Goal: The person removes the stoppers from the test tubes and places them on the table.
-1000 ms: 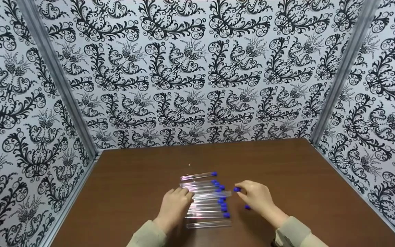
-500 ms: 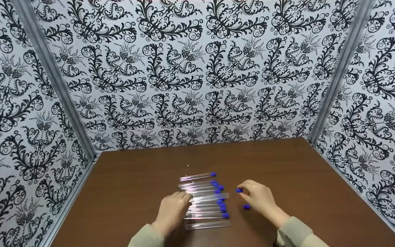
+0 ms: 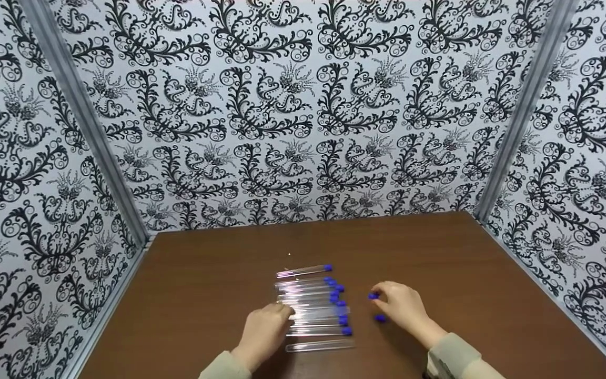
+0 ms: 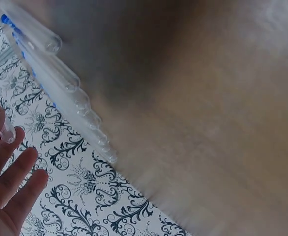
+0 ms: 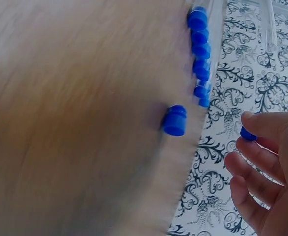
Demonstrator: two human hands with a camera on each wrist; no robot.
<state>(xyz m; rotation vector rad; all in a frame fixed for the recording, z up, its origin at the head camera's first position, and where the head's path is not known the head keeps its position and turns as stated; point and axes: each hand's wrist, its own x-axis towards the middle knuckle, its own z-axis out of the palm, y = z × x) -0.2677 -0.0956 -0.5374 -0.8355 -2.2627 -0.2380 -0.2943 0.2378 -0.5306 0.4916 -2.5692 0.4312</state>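
My left hand [image 3: 265, 329] pinches a clear test tube [image 4: 7, 132] by its rounded end, between thumb and index finger. The tube's uncapped end [image 5: 269, 42] points right, above a row of lying tubes. To the right, my right hand [image 3: 402, 306] holds a small blue cap [image 5: 247, 133] between thumb and fingertip, apart from the tube. A second blue cap [image 3: 380, 318] stands loose on the table below that hand. Several blue-capped test tubes [image 3: 308, 319] lie side by side, caps to the right. Nearest me lies one tube without a cap [image 3: 320, 346].
All of this is on a brown wooden table [image 3: 219, 252]. Patterned black-and-white panels [image 3: 303, 131] enclose it at the back and both sides, with grey metal posts [image 3: 513, 121] at the corners.
My left hand has come slightly nearer to me with the test tube. The right hand has drifted right and a little nearer with its cap, widening the gap between tube and cap.
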